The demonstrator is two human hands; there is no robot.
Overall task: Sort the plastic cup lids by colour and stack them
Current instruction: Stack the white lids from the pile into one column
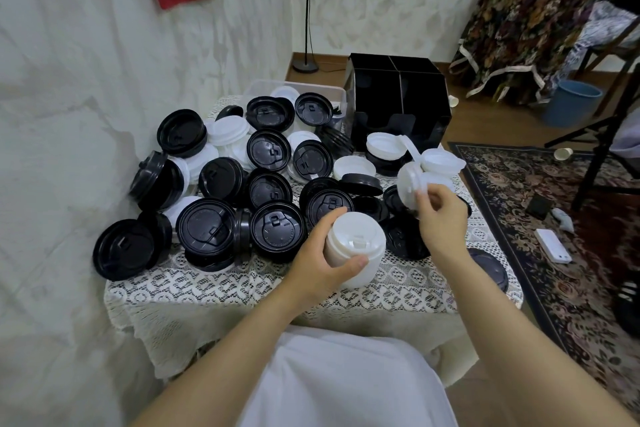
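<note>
Sorting looks barely begun: left hand [322,260] fingers curl round a short stack of white lids [356,246] at frame centre, right hand [441,218] fingers pinch another white lid [410,180] just above it; black lids [207,225] lie loose and unstacked across the counter [242,281]

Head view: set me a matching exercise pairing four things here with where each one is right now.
Things:
1. stack of white plastic cup lids
2. single white plastic cup lid
3. black divided organiser box
4. blue plastic bucket

Places:
A. on the floor beyond the lace-covered table
B. gripped by the left hand
C. at the table's far right end
D. pinched by the right hand

Pairs: 1-B, 2-D, 3-C, 4-A
</note>
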